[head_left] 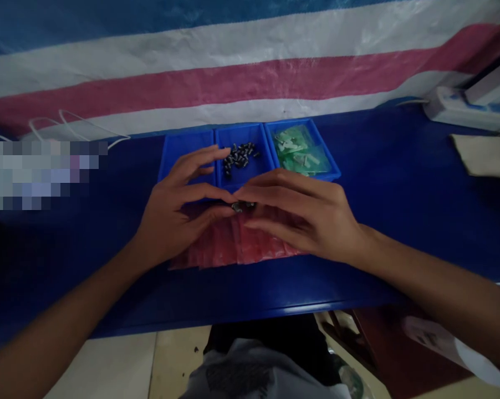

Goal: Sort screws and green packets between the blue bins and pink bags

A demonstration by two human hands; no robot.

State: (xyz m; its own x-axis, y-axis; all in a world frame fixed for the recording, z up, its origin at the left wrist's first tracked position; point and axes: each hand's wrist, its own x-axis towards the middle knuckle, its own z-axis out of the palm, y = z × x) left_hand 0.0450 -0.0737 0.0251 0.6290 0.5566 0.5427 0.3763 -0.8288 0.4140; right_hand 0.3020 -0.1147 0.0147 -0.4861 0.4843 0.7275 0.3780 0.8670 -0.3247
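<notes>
My left hand [177,205] has its thumb and index finger pinched at a few small black-and-silver parts [238,206], while its other fingers stretch out over the blue trays. My right hand [302,208] meets it there, with its fingers curled around the same small parts. These look like the loose black-and-silver pieces [241,155] in the middle tray, perhaps screws. Below both hands, red plastic bags [233,244] lie in an overlapping row on the blue table [254,288]. My fingers partly hide the held parts and the bags.
Behind my hands stand a left blue tray [187,141], a middle blue tray [266,145] and a right blue tray [331,160] holding green bags [302,149] of light parts. At the right are a white power strip [453,108] and beige cloth-like item [483,155]. A striped sheet [233,83] hangs behind.
</notes>
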